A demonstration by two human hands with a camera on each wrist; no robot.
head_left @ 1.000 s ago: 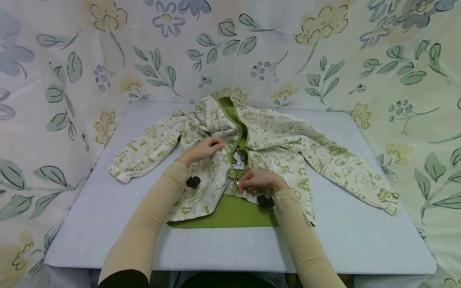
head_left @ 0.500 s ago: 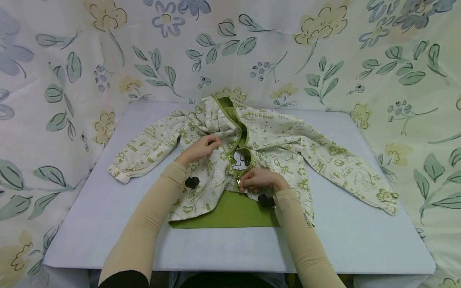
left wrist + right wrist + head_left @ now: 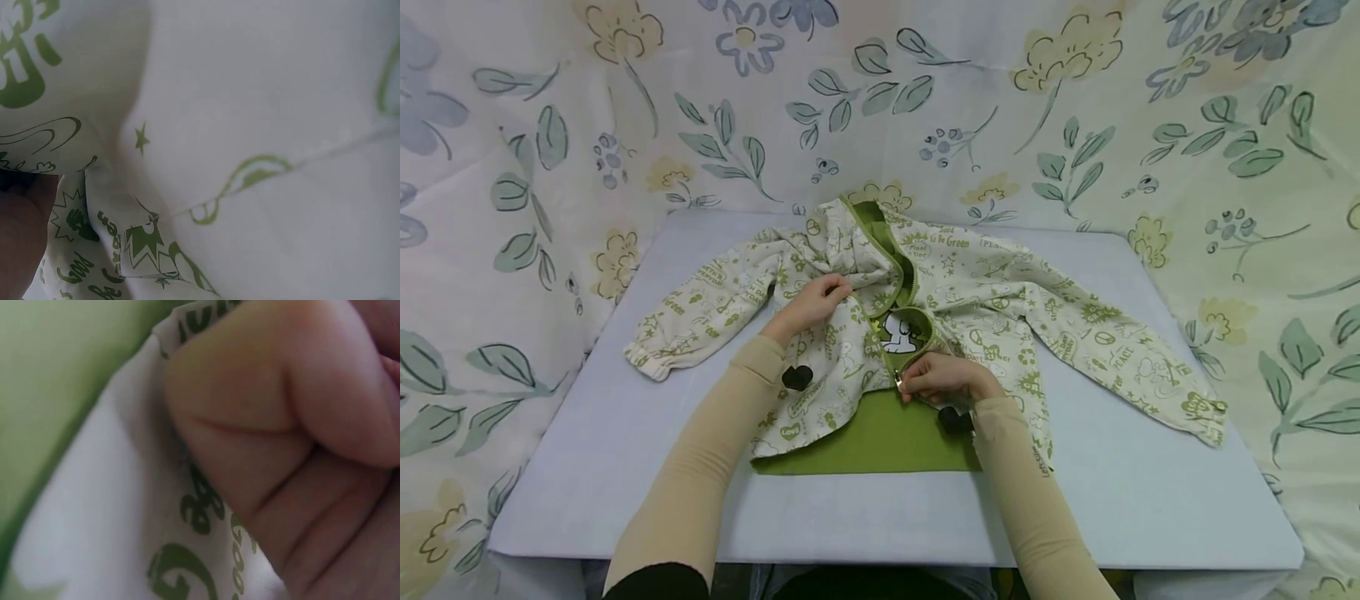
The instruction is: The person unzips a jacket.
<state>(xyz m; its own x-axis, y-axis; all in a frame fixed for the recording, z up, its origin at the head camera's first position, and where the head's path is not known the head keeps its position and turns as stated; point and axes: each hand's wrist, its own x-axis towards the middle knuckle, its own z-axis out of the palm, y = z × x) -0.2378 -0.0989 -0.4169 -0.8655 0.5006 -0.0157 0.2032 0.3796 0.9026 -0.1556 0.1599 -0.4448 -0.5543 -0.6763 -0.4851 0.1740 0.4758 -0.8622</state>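
A white hooded jacket (image 3: 985, 325) with green print lies spread on the table, sleeves out to both sides. My left hand (image 3: 812, 307) pinches the left front panel beside the green-edged front opening; the fabric hides most of that hand (image 3: 25, 237) in the left wrist view. At the lower end of the opening, my right hand (image 3: 943, 377) pinches a small metal zipper pull (image 3: 898, 380). Its curled fingers (image 3: 300, 419) fill much of the right wrist view. Above the pull, a white cartoon dog print (image 3: 898, 333) shows through the gap. Green inner back fabric (image 3: 895, 437) shows below the raised front hem.
The table (image 3: 1165, 508) has a white cover. Floral cloth (image 3: 880, 100) hangs behind it and at both sides. The jacket's hood (image 3: 850, 242) lies toward the back, its green lining partly showing.
My left hand has drawn a little left and away from me with the front panel. My right hand shifted slightly right. The gap around the dog print is wider, and more green fabric shows below.
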